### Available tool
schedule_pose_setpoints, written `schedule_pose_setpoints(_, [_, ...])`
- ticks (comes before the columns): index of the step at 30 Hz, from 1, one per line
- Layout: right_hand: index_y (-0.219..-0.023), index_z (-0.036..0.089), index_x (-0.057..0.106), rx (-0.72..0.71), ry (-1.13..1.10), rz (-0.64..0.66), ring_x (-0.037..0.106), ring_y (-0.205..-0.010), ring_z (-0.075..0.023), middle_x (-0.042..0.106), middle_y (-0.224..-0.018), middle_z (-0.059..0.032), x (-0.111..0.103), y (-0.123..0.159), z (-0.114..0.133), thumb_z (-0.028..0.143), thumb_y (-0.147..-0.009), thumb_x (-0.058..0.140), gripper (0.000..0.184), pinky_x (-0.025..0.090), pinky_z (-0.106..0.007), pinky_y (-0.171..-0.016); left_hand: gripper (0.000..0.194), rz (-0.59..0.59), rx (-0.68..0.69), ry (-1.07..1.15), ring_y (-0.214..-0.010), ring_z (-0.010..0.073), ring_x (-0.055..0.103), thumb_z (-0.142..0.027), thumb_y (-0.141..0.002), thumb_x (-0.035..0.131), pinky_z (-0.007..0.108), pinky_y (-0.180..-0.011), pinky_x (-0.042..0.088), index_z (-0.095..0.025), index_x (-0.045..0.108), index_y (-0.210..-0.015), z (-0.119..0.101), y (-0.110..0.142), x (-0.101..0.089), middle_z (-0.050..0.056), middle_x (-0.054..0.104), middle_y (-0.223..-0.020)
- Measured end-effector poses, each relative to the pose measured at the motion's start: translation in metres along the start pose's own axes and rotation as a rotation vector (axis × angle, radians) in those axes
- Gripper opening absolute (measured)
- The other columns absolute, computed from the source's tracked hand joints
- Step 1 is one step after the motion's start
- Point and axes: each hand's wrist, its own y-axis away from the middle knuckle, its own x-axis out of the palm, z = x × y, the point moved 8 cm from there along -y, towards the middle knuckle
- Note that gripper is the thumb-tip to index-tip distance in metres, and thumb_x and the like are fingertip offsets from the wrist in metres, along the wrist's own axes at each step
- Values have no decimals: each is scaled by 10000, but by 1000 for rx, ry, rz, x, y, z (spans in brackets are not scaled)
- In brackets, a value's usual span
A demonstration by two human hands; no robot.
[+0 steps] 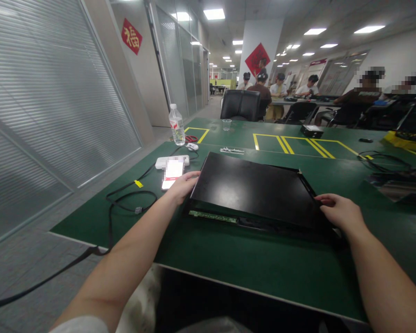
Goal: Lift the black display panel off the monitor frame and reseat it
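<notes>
A black, glossy flat screen panel lies tilted over a dark frame on the green table. Along the near side, a narrow green circuit board shows below the panel's edge. My left hand grips the panel's left edge, its fingers partly hidden behind it. At the right edge, my right hand pinches the panel between thumb and fingers. How far the panel is raised off the frame on the far side cannot be seen.
Left of the panel lie a lit phone, a white power strip and a looped black cable. Farther back stand a water bottle, red-handled scissors and a plastic cup. Several people sit at another table.
</notes>
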Motion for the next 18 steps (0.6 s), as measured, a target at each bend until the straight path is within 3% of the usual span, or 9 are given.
schedule_pose_setpoints(5, [-937,289,876,-7,1,-12,780,-940,-281,839,-941,-42,-2,2,1,204,-697,658,335,522,-378,-761,494,36,19,-15,-696,234,805,-235,-707,1029,305,-639,630,-197,825,-1156,1,-3,0,61,846,-833])
schedule_pose_setpoints(10, [-931,285,874,-15,-5,-16,778,-932,-279,839,-935,-45,-4,3,2,189,-695,657,334,532,-380,-786,366,22,56,-48,-670,204,771,-206,-689,1010,281,-617,603,-208,826,-1006,-1,-3,-2,35,831,-801])
schedule_pose_setpoints(18, [-958,283,874,-2,-16,-8,779,-945,-275,842,-953,-46,0,2,-1,196,-706,649,349,528,-372,-788,310,30,111,-20,-848,242,810,-169,-656,984,296,-716,624,-198,839,-928,-8,0,3,70,862,-914])
